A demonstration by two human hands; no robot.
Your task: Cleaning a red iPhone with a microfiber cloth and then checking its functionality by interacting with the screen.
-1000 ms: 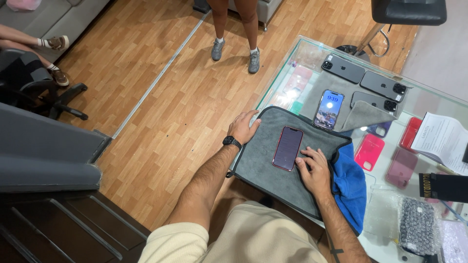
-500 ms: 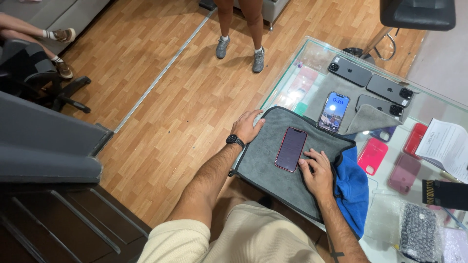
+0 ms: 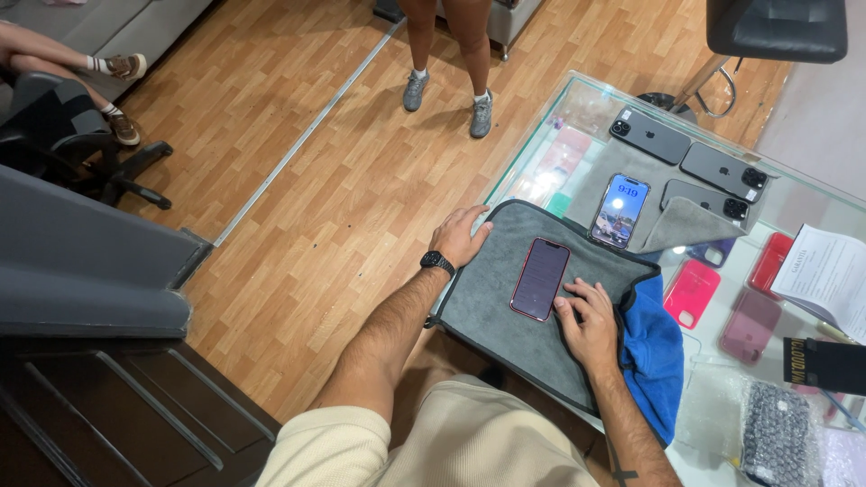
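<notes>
A red-edged phone [image 3: 540, 279] is laid screen up in the middle of a grey cloth [image 3: 492, 307] spread on the glass counter [image 3: 577, 104], seemingly so that it is cushioned. The cloth's left edge is pinned by the left hand [image 3: 462, 236], laid flat with fingers spread. The right hand [image 3: 591, 320] is rested open just right of the phone, fingertips at its edge. Open cloth is left on the near side; a lit phone [image 3: 620, 210] lies close beyond.

standing person [image 3: 449, 54] cut off above knees, paper [image 3: 825, 275] print unreadable
</notes>
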